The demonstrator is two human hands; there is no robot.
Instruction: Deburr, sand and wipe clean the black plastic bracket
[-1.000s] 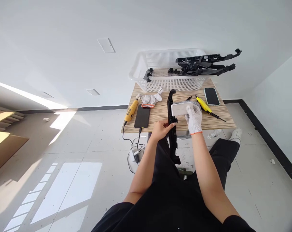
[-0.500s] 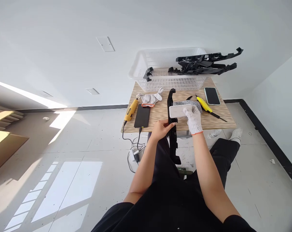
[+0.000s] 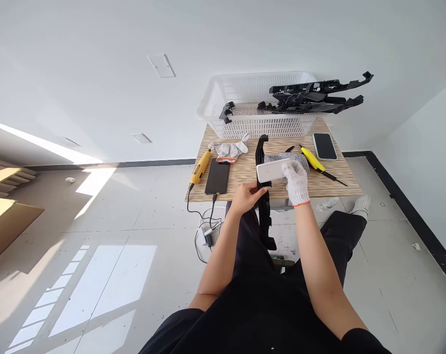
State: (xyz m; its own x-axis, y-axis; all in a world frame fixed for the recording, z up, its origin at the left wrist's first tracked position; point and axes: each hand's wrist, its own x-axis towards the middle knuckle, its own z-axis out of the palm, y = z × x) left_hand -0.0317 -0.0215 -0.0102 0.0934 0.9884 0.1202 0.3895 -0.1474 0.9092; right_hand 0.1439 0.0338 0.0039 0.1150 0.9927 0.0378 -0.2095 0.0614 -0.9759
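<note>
My left hand (image 3: pixel 247 197), bare, is closed around the middle of a long black plastic part (image 3: pixel 265 216), which stretches from the table top out past its front edge over my lap. In a white knit glove with an orange cuff, my right hand (image 3: pixel 296 181) grips a flat white block with rounded corners (image 3: pixel 270 171). The block lies across the black part, just above my left fingers; whether it touches the part I cannot tell. Behind the right hand is a rolled grey cloth (image 3: pixel 287 158), partly covered by the block.
A white plastic basket (image 3: pixel 267 129) with several black parts (image 3: pixel 307 101) stands at the table's back. On the striped table (image 3: pixel 241 172) lie a yellow corded tool (image 3: pixel 200 168), a dark phone on a cable (image 3: pixel 217 177), a glove (image 3: pixel 230 150), a yellow-handled tool (image 3: pixel 311 158) and another phone (image 3: pixel 325 146).
The white block has shifted slightly left and tilted, its left end a little lower. My right hand has turned with it. My left hand and the black part have stayed put.
</note>
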